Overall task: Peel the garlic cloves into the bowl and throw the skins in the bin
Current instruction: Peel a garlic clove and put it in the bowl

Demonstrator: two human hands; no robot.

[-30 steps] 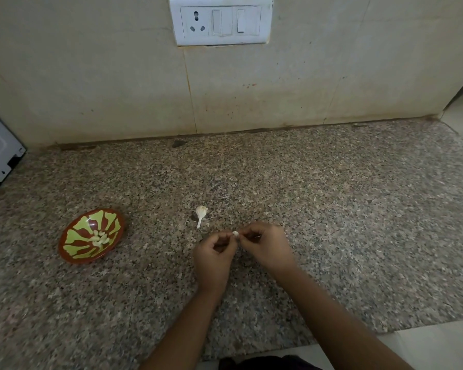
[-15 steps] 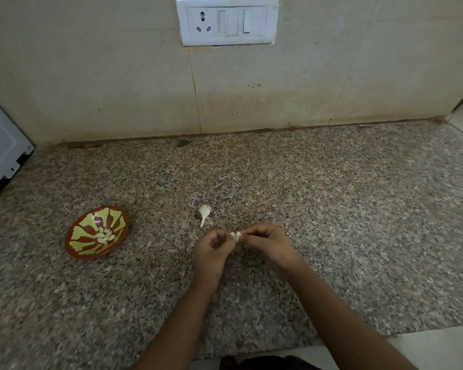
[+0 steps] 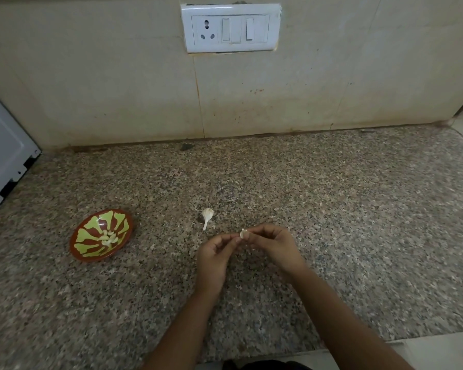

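Left hand point(image 3: 216, 253) and right hand point(image 3: 271, 245) pinch the garlic clove point(image 3: 243, 233) with curled fingertips; more of it shows than before.

We are in a home kitchen: a speckled granite tabletop point(image 3: 332, 209) meets a stained, tiled wall point(image 3: 118, 89) carrying a white switch plate point(image 3: 230, 28) with a socket, a white appliance point(image 3: 3, 156) stands at the left edge, and a painted bowl point(image 3: 91, 231) holds peeled garlic cloves point(image 3: 108, 239).
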